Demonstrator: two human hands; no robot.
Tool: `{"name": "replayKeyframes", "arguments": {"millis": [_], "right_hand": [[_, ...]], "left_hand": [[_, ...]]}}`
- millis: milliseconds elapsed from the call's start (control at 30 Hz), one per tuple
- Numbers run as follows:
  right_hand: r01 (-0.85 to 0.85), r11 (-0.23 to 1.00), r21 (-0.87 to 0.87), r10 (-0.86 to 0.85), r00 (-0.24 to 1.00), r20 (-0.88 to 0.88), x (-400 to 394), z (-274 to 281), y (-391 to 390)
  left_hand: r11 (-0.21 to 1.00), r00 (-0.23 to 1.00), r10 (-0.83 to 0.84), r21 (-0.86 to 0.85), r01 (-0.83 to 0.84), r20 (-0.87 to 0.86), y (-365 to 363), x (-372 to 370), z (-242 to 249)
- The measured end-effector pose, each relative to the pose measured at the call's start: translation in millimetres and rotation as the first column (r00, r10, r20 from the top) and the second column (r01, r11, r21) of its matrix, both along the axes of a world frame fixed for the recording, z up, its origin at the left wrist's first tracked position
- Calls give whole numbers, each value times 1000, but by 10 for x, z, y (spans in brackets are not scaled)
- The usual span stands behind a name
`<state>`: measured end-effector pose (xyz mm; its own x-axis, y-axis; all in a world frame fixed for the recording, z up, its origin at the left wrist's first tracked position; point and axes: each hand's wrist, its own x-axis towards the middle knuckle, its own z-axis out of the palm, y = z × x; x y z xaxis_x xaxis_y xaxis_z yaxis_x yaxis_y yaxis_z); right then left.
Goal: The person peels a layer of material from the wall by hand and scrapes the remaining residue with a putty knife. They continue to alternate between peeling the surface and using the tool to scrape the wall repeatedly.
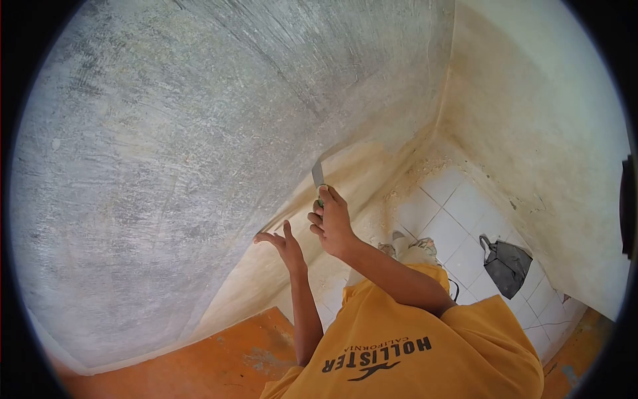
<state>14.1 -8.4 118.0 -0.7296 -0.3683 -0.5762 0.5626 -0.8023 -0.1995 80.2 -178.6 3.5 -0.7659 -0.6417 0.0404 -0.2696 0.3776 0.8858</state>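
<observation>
My right hand (332,223) is closed round the green handle of a scraper (318,175). Its flat metal blade points up and overlaps the edge where the rough grey wall surface (179,146) meets a smoother beige band (355,169). To the left and lower, my left hand (286,249) has its fingers stretched out and spread, with nothing held. Its fingertips are right at the lower border of the grey surface.
A second, cream wall (531,113) meets the grey one at a corner on the right. Crumbs (422,166) lie along the foot of the wall. A dark grey bag (508,266) rests on the white floor tiles (445,236). An orange painted surface (219,356) runs along the bottom left.
</observation>
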Motion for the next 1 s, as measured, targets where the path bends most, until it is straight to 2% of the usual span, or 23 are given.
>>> {"name": "replayKeyframes", "arguments": {"millis": [67, 167, 300, 333, 433, 500, 567, 600, 633, 700, 800, 867, 933, 1000], "right_hand": [[45, 997, 57, -48, 998, 50, -96, -134, 3], [10, 999, 48, -10, 1000, -3, -64, -230, 53], [-22, 1000, 22, 22, 1000, 13, -2, 47, 31], [64, 991, 114, -76, 992, 103, -107, -70, -39], [11, 997, 82, -9, 1000, -30, -40, -148, 15], [-16, 998, 62, 15, 1000, 8, 15, -38, 19], [-20, 999, 48, 20, 1000, -6, 7, 63, 39], [62, 991, 115, -71, 994, 81, -96, -110, -34], [49, 992, 116, -56, 997, 52, -76, -159, -43], [29, 993, 111, -28, 1000, -5, -49, -153, -29], [-19, 999, 44, 19, 1000, -18, 39, 54, -34], [14, 996, 92, -12, 1000, -29, -23, -176, -64], [31, 989, 147, -28, 999, -23, -25, -180, -64], [2, 993, 116, -1, 1000, -6, 13, -42, -38]], "left_hand": [[1000, 1000, -12, 9, 12, 4, -70, -11, -55], [998, 999, 0, 56, 2, -32, -30, 3, -90], [1000, 1000, 13, 24, -12, -15, -58, -8, -144], [999, 1000, 9, 43, -8, -7, -78, 25, -121], [995, 1000, 2, 96, -1, -5, -64, 42, -81], [995, 1000, 3, 105, -4, 3, -49, 79, -57], [972, 999, 17, 235, -9, -32, 73, 84, 144], [954, 998, 31, 299, -14, -53, 113, 90, 204], [951, 997, 33, 309, -10, -69, 115, 106, 195], [946, 994, 32, 323, 3, -103, 89, 124, 176], [967, 994, -2, 252, 30, -109, 59, 97, 127], [960, 994, 10, 279, 20, -107, 71, 102, 175], [959, 994, 11, 281, 20, -110, 44, 102, 194], [964, 994, 1, 263, 28, -109, 25, 145, 136]]}}
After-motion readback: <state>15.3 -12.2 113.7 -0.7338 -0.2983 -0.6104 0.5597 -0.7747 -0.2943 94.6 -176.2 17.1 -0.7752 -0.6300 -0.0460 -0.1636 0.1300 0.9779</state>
